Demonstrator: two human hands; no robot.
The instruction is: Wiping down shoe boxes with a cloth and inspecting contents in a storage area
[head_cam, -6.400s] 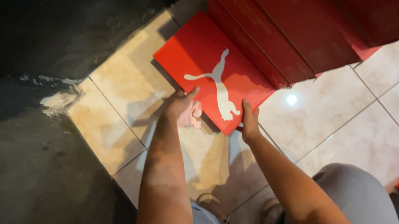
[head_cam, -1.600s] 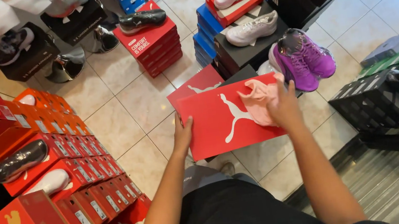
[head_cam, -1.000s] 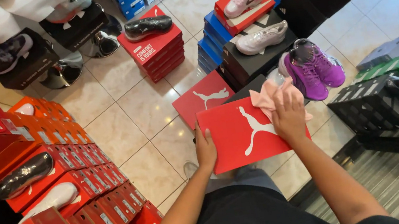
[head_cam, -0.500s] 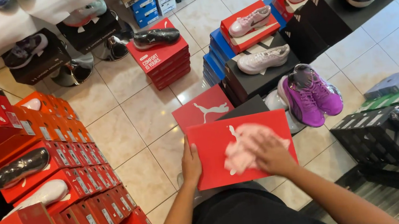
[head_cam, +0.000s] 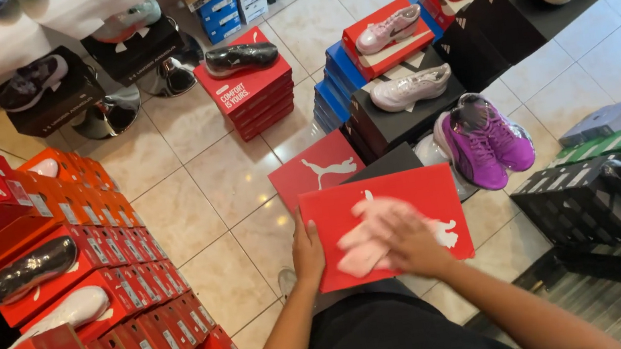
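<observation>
The left hand grips the left edge of a red shoebox, thumb over the lid, holding the box level in front of the person's body. The right hand lies flat on top of the lid, pressing a pale pink cloth against it; hand and cloth are blurred, so how the fingers sit cannot be told exactly. The two hands are apart, one at the box's side and one on its top.

Just beyond the held box, another red box with a white leaping-cat mark lies on the tiled floor, with a black box touching its right side. To the right stand a pair of purple trainers. Farther out, pale pink shoes rest on stacked black, blue and red boxes, and a black shoe tops a red stack. Rows of red and orange boxes line the left side
</observation>
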